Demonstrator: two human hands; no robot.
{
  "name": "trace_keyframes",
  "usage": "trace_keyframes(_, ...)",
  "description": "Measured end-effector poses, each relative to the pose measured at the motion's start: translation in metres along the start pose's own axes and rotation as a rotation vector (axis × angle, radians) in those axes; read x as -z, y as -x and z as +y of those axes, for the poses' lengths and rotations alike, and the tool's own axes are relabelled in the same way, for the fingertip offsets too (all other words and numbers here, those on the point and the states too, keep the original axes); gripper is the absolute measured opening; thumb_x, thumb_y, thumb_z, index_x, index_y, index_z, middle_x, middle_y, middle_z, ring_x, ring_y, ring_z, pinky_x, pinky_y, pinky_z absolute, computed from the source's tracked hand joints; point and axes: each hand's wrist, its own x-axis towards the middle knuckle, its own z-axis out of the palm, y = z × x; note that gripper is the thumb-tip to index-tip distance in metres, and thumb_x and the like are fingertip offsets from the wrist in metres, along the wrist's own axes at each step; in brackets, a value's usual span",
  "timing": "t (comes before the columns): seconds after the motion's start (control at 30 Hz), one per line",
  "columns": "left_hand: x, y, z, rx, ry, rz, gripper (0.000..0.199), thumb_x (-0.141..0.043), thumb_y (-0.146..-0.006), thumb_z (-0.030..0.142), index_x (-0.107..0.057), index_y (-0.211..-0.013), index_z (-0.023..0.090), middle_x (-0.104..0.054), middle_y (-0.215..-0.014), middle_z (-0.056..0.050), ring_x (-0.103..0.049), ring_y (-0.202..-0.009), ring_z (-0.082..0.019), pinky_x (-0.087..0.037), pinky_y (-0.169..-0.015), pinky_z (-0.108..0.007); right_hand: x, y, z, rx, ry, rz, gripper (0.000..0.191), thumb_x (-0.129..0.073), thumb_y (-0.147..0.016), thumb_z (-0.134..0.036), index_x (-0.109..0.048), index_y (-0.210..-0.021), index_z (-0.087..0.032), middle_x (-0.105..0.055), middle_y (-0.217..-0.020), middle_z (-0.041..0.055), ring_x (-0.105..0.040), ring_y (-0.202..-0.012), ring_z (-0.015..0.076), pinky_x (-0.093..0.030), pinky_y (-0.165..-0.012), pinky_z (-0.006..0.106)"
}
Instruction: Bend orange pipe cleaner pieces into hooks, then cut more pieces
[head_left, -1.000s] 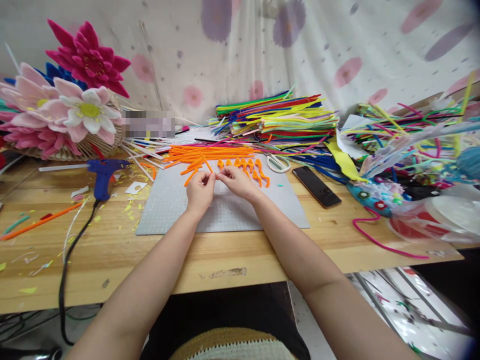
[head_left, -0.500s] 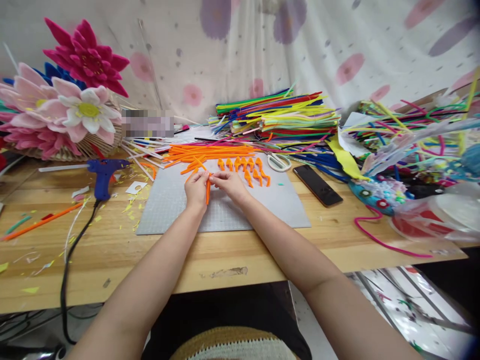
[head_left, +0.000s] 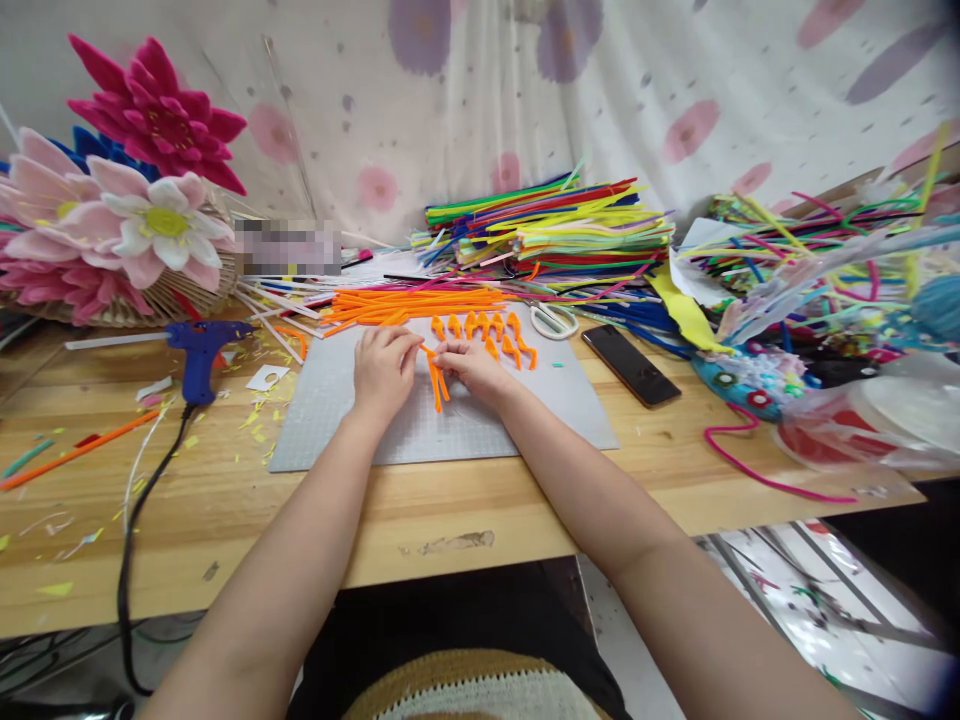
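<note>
Both hands are over the grey cutting mat (head_left: 330, 430). Orange pipe cleaners (head_left: 437, 388) hang between them, bent at the top with their loose ends pointing toward me. My right hand (head_left: 474, 370) pinches them near the bend. My left hand (head_left: 385, 370) has its fingers curled, and its fingertips are at the top end of the same piece. Behind the hands, a row of straight orange pipe cleaners (head_left: 420, 302) lies across the mat's far edge. Several twisted orange pieces (head_left: 484, 325) lie just right of my right hand.
White-handled scissors (head_left: 553, 321) and a black phone (head_left: 630, 365) are on the right. A blue glue gun (head_left: 199, 362) with its black cord lies left, near felt flowers (head_left: 165, 222). Colourful pipe cleaner bundles (head_left: 555, 225) fill the back; a plastic-wrapped tub (head_left: 870, 420) is far right.
The hands have moved slightly apart. My left hand has shifted left and turned palm down, and the orange piece now hangs closer to my right hand with its ends spread.
</note>
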Motion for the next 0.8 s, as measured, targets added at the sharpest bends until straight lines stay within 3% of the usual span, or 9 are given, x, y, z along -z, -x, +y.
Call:
trace_keyframes(0.17, -0.007, 0.002, 0.001, 0.031, 0.019, -0.098, 0.017, -0.05, -0.079, 0.023, -0.066, -0.082, 0.02, -0.064, -0.086, -0.007, -0.055, -0.087, -0.02, -0.039, -0.081, -0.034, 0.002, -0.001, 0.003, 0.072, -0.072, 0.034, 0.018, -0.063, -0.055, -0.029, -0.053, -0.064, -0.017, -0.047, -0.059, -0.0057, -0.042, -0.056, 0.0065, -0.036, -0.059, 0.021)
trace_keyframes(0.33, -0.013, 0.007, 0.008, 0.201, 0.173, -0.128, 0.017, -0.051, -0.076, 0.024, -0.066, -0.078, 0.018, -0.062, -0.078, -0.004, -0.054, -0.067, -0.013, -0.042, -0.066, -0.026, -0.002, 0.0, 0.002, 0.174, 0.047, 0.121, 0.018, -0.061, -0.059, -0.031, -0.051, -0.065, -0.018, -0.05, -0.065, -0.0044, -0.045, -0.062, 0.008, -0.039, -0.065, 0.023)
trace_keyframes(0.53, -0.02, 0.01, 0.01, 0.29, 0.32, -0.096, 0.019, -0.054, -0.074, 0.027, -0.071, -0.078, 0.019, -0.066, -0.072, -0.003, -0.058, -0.067, -0.015, -0.043, -0.067, -0.027, -0.001, -0.006, 0.004, 0.27, 0.317, 0.164, 0.013, -0.055, -0.068, -0.031, -0.051, -0.066, -0.018, -0.052, -0.067, -0.0023, -0.047, -0.064, 0.0101, -0.039, -0.065, 0.024)
trace_keyframes(0.7, -0.033, 0.013, 0.003, 0.479, 0.662, -0.017, 0.02, -0.057, -0.073, 0.031, -0.072, -0.08, 0.019, -0.069, -0.075, -0.003, -0.062, -0.071, -0.017, -0.046, -0.068, -0.028, -0.006, -0.008, 0.01, 0.302, 0.473, 0.181, 0.013, -0.048, -0.075, -0.03, -0.051, -0.071, -0.019, -0.055, -0.069, -0.0011, -0.051, -0.066, 0.0118, -0.04, -0.066, 0.025)
trace_keyframes(0.8, -0.037, 0.013, 0.002, 0.52, 0.776, -0.017, 0.021, -0.057, -0.073, 0.033, -0.072, -0.079, 0.018, -0.068, -0.073, -0.003, -0.062, -0.072, -0.017, -0.047, -0.07, -0.028, -0.011, -0.006, 0.012, 0.286, 0.579, 0.208, 0.013, -0.041, -0.08, -0.03, -0.049, -0.08, -0.02, -0.057, -0.073, -0.0005, -0.052, -0.068, 0.0129, -0.04, -0.067, 0.026)
